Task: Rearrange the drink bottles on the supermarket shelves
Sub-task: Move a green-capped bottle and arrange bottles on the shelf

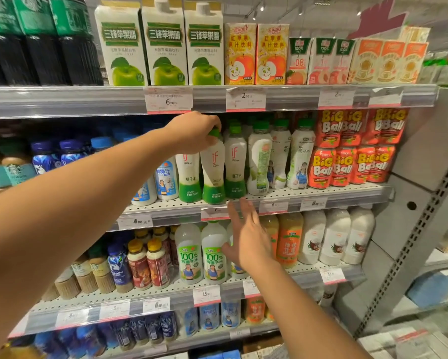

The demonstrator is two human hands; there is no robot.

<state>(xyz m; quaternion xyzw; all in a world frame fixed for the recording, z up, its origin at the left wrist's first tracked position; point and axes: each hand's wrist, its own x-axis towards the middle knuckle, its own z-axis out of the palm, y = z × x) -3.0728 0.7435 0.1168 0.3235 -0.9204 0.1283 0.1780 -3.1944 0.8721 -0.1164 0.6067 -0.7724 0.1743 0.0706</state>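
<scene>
the right hand was nearest, its fingers straight and spread, the grip wide and holding nothing; it hovered below the white plastic "if" coconut-water bottle with a green cap and green base, in front of the clear, green-labelled "100%" coconut-water bottles on the shelf beneath. its fingertips reached up near the pink-edged price strip directly under that "if" bottle.

further in, the left hand was curled over the green cap of the "if" bottle, the grip narrow and holding the bottle by its top. the bottle stood on the grey perforated middle shelf, slightly forward of its row. two matching "if" bottles flanked it, touching or nearly so. left of it stood white bottles with blue labels; right of it stood taller white bottles with green caps, then red and orange "big ball" packs well apart from it.

above it, on the top shelf, stood white cartons printed with green apples and, to their right, smaller yellow apple-juice cartons.
</scene>
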